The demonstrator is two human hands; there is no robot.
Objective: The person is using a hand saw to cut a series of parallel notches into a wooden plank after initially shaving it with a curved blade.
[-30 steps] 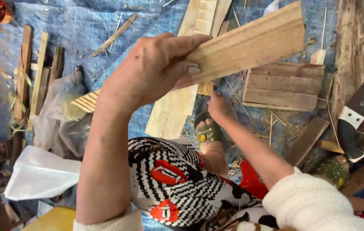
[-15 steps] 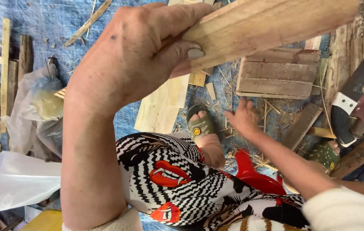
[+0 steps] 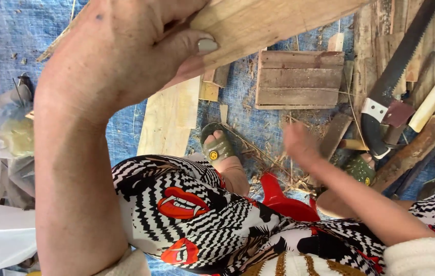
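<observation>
My left hand (image 3: 125,56) is raised close to the camera, fingers (image 3: 187,48) clamped around a pale wooden plank (image 3: 273,20), thumb pressed on its face. My right hand (image 3: 301,145) is low over the blue tarp (image 3: 3,30), blurred, can't tell how open; nothing visibly held. It's near the small slatted wood panel (image 3: 299,79) and the handsaw (image 3: 391,87).
</observation>
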